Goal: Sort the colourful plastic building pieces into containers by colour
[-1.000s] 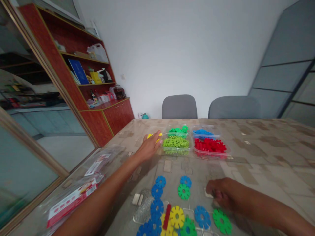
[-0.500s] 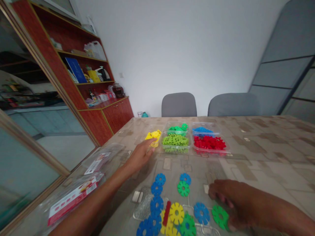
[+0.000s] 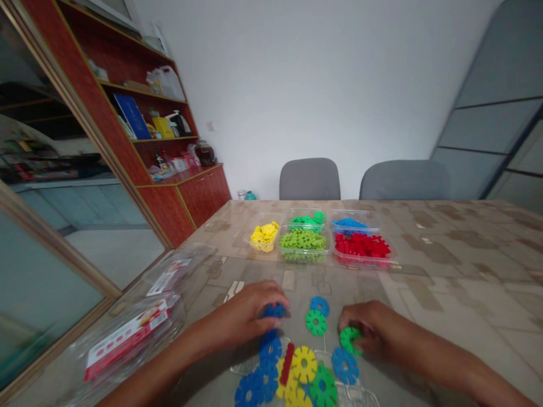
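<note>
My left hand [image 3: 257,310] has its fingers and thumb curved round a blue notched plastic disc [image 3: 274,310] at the far end of a linked row. More blue discs [image 3: 270,351] continue nearer me, partly hidden by the hand. My right hand [image 3: 368,323] grips a green notched disc [image 3: 349,340] between thumb and fingers, just beyond a lone blue disc [image 3: 345,365]. Between the hands lie a joined blue disc [image 3: 319,306] and green disc [image 3: 316,323]. Closer in is a cluster with a yellow disc [image 3: 304,364], a green disc [image 3: 323,386] and an upright red piece [image 3: 287,363].
Clear tubs hold yellow [image 3: 263,235], light green [image 3: 302,239], darker green [image 3: 307,221], blue [image 3: 349,223] and red pieces [image 3: 362,245]. Plastic packaging with a red and white label [image 3: 127,339] lies left. Beyond the patterned table [image 3: 445,294] stand two grey chairs [image 3: 309,180].
My left hand has come back from the yellow tub to the far blue disc. My right hand has moved left and lifted the green disc from the table's near right to beside the blue one.
</note>
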Demonstrator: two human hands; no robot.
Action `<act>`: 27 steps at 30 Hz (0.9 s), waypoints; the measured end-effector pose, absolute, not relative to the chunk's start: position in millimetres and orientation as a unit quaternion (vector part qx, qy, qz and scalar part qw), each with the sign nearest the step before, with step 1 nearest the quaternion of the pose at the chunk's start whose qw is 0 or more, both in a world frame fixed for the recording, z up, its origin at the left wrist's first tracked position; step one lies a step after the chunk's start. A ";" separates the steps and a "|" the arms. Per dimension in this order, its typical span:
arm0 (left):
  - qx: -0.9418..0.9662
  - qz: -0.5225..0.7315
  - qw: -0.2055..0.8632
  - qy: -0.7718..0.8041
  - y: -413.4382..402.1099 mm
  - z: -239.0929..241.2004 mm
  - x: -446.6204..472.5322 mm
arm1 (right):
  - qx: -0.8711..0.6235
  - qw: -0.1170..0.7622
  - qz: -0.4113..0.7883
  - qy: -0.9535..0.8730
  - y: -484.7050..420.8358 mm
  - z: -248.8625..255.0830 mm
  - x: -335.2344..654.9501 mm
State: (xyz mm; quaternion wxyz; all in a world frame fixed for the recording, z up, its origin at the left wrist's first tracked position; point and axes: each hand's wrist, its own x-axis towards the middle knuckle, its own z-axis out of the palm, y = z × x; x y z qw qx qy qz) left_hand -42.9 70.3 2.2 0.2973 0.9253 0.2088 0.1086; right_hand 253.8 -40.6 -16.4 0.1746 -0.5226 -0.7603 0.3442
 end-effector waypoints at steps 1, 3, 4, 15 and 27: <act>0.926 0.094 0.305 0.202 64.4 4.3 -40.4 | -0.513 0.186 0.362 -0.756 -39.0 -17.8 250.0; 0.928 0.058 0.316 0.187 52.8 6.9 -35.1 | -0.496 0.201 0.392 -0.748 -36.6 -22.2 243.2; 0.930 0.039 0.319 0.180 47.9 6.9 -32.8 | -0.491 0.209 0.398 -0.746 -35.8 -24.9 240.7; 0.936 -0.040 0.295 0.186 37.9 10.0 -32.7 | -0.524 0.207 0.275 -0.779 -49.5 -30.4 204.2; 0.936 -0.026 0.270 0.223 28.5 -1.1 -26.9 | -0.524 0.270 0.336 -0.734 -44.9 -30.4 191.8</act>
